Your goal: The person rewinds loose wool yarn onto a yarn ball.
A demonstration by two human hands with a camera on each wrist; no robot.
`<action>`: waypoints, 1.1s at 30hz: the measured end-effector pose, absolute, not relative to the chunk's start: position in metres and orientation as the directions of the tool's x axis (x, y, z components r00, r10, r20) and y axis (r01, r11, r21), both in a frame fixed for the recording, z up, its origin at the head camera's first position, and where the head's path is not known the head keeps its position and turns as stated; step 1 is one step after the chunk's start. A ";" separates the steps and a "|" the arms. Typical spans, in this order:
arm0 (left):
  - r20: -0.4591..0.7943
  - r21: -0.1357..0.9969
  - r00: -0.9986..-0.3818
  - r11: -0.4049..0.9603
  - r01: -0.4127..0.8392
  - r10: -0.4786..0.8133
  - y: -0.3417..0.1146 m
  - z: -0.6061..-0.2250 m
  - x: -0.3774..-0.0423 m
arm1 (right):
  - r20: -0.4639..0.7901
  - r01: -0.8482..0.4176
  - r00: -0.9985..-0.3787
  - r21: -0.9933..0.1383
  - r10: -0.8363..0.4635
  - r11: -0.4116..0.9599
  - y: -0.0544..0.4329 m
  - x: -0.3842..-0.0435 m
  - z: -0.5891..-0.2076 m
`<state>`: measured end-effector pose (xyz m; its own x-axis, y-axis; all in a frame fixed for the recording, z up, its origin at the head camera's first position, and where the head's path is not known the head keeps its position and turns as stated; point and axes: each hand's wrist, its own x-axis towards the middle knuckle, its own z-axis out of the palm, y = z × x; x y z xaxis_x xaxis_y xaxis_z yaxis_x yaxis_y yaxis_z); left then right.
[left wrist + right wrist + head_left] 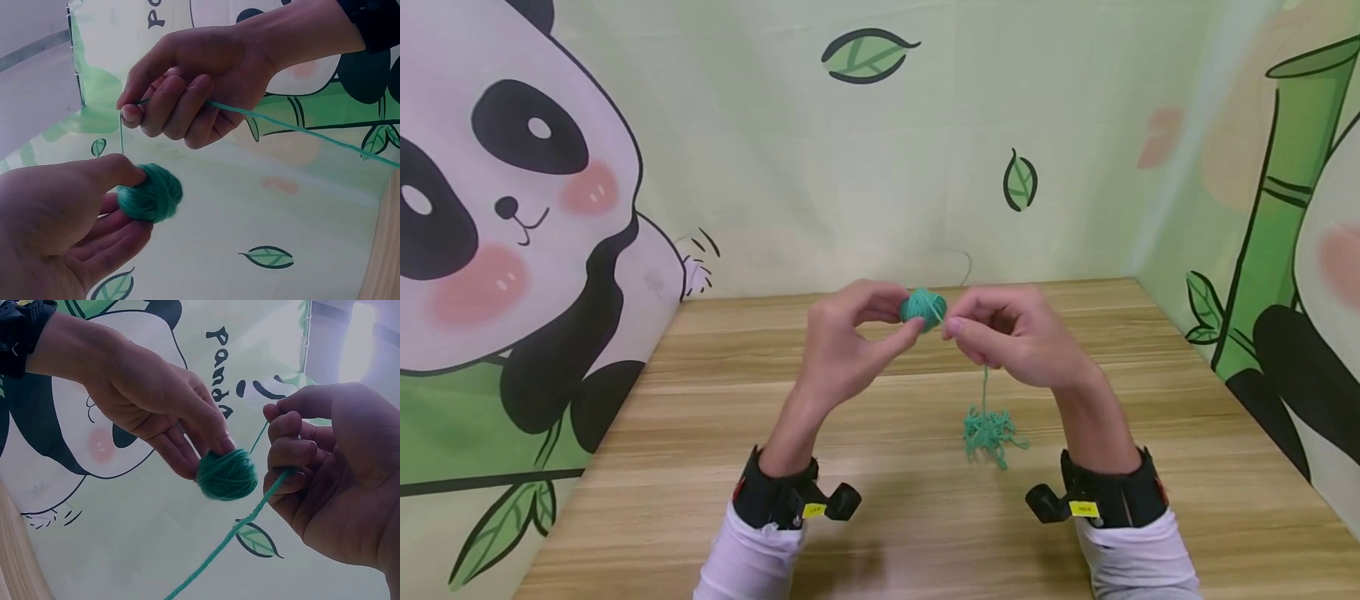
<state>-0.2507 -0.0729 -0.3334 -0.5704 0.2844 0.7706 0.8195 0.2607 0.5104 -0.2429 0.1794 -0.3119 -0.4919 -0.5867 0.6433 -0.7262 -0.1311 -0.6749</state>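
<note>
A small ball of green yarn (922, 309) is held up over the far part of the table, pinched between the thumb and fingers of my left hand (854, 342). Close to its right, my right hand (1019, 335) pinches the yarn strand (259, 437) at thumb and forefinger, its other fingers curled over the strand. A short taut length runs from those fingertips to the ball. From below the right hand the strand (985, 388) drops to a loose tangle of green yarn (990, 432) on the table. In the left wrist view the ball (152, 194) shows wrapped windings.
The wooden tabletop (700, 467) ends against a pale backdrop (760, 150) printed with pandas, leaves and bamboo. Each wrist wears a black strap with a small camera, the left camera (843, 502) and the right camera (1042, 503) facing inward.
</note>
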 end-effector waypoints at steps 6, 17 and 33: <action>0.786 0.576 -0.598 0.163 0.801 0.158 -0.072 -0.333 -0.249 | 0.576 -0.723 -0.508 -0.689 -0.640 -0.047 0.175 -0.245 -0.312; 0.741 0.671 -0.649 -0.139 0.729 0.174 -0.074 -0.327 -0.242 | 0.511 -0.721 -0.512 -0.692 -0.690 0.023 0.173 -0.256 -0.321; 0.666 0.723 -0.591 -0.200 0.661 0.455 -0.077 -0.323 -0.234 | 0.452 -0.596 -0.691 -0.798 -0.563 0.090 0.181 -0.259 -0.322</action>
